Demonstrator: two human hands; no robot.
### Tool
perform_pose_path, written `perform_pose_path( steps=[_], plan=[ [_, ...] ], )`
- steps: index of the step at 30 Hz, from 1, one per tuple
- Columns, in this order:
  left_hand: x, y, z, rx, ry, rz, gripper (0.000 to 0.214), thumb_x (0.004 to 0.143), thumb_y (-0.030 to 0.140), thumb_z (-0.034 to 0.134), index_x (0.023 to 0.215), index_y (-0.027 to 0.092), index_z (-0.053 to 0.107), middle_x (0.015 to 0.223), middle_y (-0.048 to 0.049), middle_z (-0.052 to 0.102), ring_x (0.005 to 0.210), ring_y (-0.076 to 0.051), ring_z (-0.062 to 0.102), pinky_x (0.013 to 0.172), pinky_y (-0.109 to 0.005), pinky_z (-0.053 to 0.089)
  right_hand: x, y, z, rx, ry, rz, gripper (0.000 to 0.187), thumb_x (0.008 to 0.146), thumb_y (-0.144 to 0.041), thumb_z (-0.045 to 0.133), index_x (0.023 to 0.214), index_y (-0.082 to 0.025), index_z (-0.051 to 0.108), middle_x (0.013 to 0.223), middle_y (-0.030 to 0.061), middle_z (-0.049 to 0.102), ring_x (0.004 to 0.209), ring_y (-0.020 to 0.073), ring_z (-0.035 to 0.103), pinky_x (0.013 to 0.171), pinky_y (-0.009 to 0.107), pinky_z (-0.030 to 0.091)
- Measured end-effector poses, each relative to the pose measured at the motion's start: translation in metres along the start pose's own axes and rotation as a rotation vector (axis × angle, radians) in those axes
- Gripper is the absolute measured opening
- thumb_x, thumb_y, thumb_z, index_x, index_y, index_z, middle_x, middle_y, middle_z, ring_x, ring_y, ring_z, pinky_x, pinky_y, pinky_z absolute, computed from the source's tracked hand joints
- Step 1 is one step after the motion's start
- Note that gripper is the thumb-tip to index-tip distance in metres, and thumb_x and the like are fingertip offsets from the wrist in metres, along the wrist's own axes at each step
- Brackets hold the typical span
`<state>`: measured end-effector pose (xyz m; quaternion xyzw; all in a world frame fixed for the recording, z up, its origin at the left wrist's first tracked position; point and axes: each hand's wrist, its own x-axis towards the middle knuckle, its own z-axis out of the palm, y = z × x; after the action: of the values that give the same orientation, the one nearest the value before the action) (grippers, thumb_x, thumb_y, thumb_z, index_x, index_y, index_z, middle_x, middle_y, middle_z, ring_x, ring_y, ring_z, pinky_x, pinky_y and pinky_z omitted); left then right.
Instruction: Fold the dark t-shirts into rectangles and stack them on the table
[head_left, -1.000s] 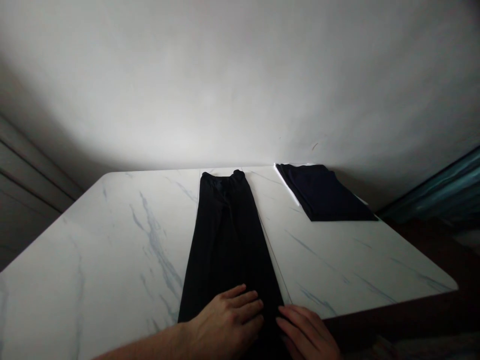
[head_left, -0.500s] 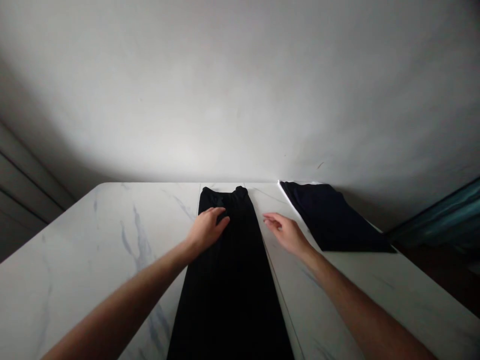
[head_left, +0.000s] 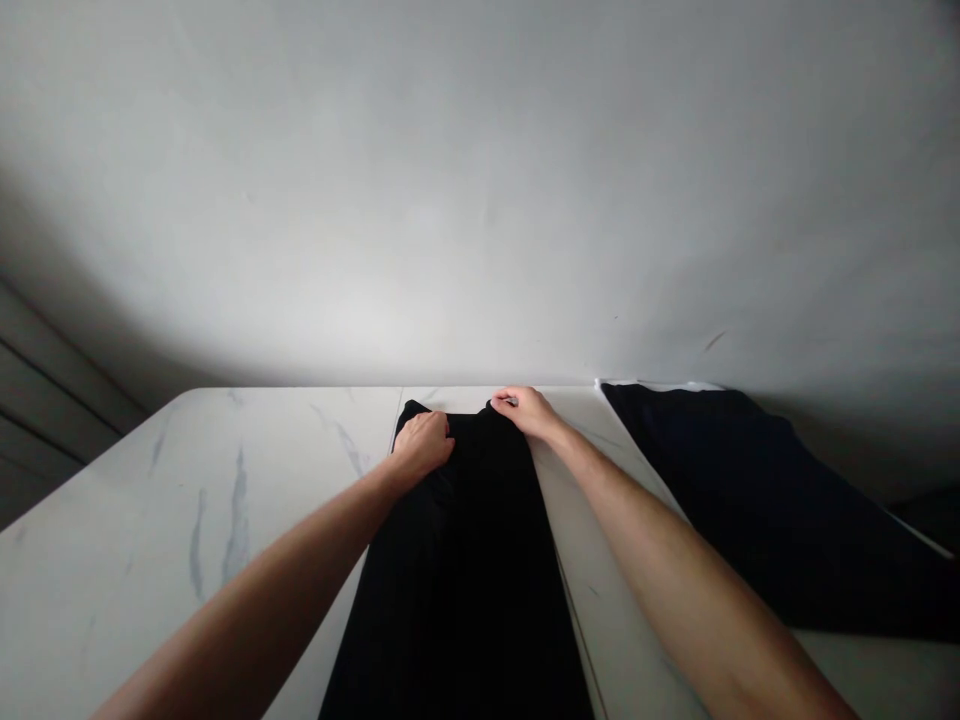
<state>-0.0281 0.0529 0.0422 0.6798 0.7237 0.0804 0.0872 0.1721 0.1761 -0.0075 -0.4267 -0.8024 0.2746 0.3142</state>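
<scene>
A long black garment (head_left: 480, 560) lies on the white marbled table, its far end near the wall; its exact kind does not show clearly. My left hand (head_left: 424, 442) is closed on the cloth near the far left corner, the fingers curled and partly hidden. At the far right corner, my right hand (head_left: 525, 410) pinches the bunched edge between thumb and fingers. Between the two hands the far edge runs nearly straight, and the near part of the cloth goes out of view at the bottom.
A dark navy folded cloth (head_left: 757, 490) with a white edge lies to the right, close behind my right forearm. The marbled table (head_left: 172, 520) meets a grey-white wall (head_left: 465, 200) at the back. Grey panelling (head_left: 45, 390) stands at the left.
My right hand has moved from the bare table onto the garment's far right corner and closed on it. My left hand has curled its fingers into the cloth. The view has shifted.
</scene>
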Motion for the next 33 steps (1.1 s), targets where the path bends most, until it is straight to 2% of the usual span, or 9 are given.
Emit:
perform_pose_path(
  steps=[4,11,15,18,21,24,27,30,33],
  plan=[
    [-0.010,0.004,0.002,-0.207,0.086,0.032,0.004,0.087,0.023,0.057,0.084,0.021,0.059,0.086,-0.0059,0.069,0.084,-0.023,0.065,0.072,-0.032,0.045,0.002,0.009,-0.001,0.080,0.014,-0.052,0.018,0.086,-0.032,0.065,0.087,-0.018,0.075,0.091,0.0057,0.078,0.086,0.0216,0.071,0.081,0.031,0.053],
    [-0.041,0.033,0.003,-1.120,0.299,-0.045,0.011,0.090,0.033,0.054,0.094,0.024,0.050,0.073,0.0057,0.052,0.061,-0.011,0.049,0.055,-0.022,0.036,0.006,0.020,-0.004,0.248,0.014,-0.018,0.030,0.088,-0.048,0.062,0.087,-0.018,0.068,0.084,0.0054,0.075,0.077,0.0199,0.069,0.073,0.029,0.053],
    [-0.055,0.032,0.006,-1.414,0.283,-0.327,0.028,0.081,0.021,0.061,0.106,0.025,0.051,0.080,0.0043,0.058,0.059,-0.010,0.053,0.053,-0.020,0.040,0.004,0.020,0.000,0.113,0.076,0.051,0.020,0.086,-0.037,0.068,0.094,-0.019,0.070,0.089,0.0063,0.076,0.085,0.0215,0.071,0.079,0.031,0.053],
    [-0.063,0.024,0.009,-1.468,0.263,-0.638,0.032,0.079,0.006,0.059,0.105,0.023,0.052,0.081,0.0028,0.058,0.059,-0.009,0.057,0.054,-0.019,0.045,0.001,0.016,0.004,-0.019,0.126,0.052,0.021,0.082,-0.032,0.075,0.100,-0.021,0.072,0.097,0.0067,0.077,0.093,0.0225,0.071,0.085,0.033,0.053],
    [-0.069,0.021,0.008,-1.573,0.255,-0.749,0.026,0.088,0.007,0.057,0.107,0.022,0.050,0.087,-0.0008,0.062,0.066,-0.010,0.063,0.063,-0.023,0.053,-0.003,0.010,0.007,-0.089,0.137,0.037,0.025,0.079,-0.030,0.079,0.102,-0.023,0.072,0.104,0.0060,0.077,0.099,0.0229,0.071,0.088,0.033,0.053],
    [-0.070,0.022,0.010,-1.517,0.188,-0.678,0.043,0.085,0.021,0.074,0.119,0.021,0.048,0.093,-0.0051,0.066,0.072,-0.014,0.067,0.066,-0.028,0.056,-0.005,0.006,0.007,-0.119,0.139,0.045,0.028,0.079,-0.028,0.079,0.105,-0.023,0.072,0.107,0.0065,0.077,0.101,0.0235,0.071,0.090,0.035,0.053],
    [-0.068,0.023,0.016,-1.200,0.158,-0.513,0.066,0.071,0.019,0.085,0.127,0.021,0.049,0.094,-0.0042,0.066,0.076,-0.017,0.066,0.063,-0.027,0.054,-0.006,0.004,0.004,-0.122,0.133,0.043,0.027,0.081,-0.027,0.077,0.107,-0.021,0.073,0.109,0.0075,0.077,0.102,0.0240,0.071,0.091,0.035,0.053],
    [-0.070,0.026,0.021,-1.047,0.197,-0.354,0.058,0.073,0.016,0.078,0.125,0.023,0.055,0.090,-0.0006,0.064,0.075,-0.015,0.064,0.062,-0.024,0.052,-0.006,0.005,0.003,-0.109,0.137,0.036,0.025,0.084,-0.027,0.074,0.108,-0.020,0.073,0.109,0.0081,0.077,0.103,0.0240,0.072,0.092,0.035,0.053],
    [-0.075,0.035,0.018,-1.187,0.207,-0.347,0.056,0.085,0.021,0.067,0.137,0.026,0.048,0.081,0.0032,0.060,0.064,-0.012,0.060,0.056,-0.020,0.047,-0.004,0.008,0.003,-0.101,0.145,0.045,0.025,0.082,-0.025,0.076,0.106,-0.022,0.073,0.107,0.0068,0.078,0.103,0.0239,0.072,0.093,0.034,0.054]
  ],
)
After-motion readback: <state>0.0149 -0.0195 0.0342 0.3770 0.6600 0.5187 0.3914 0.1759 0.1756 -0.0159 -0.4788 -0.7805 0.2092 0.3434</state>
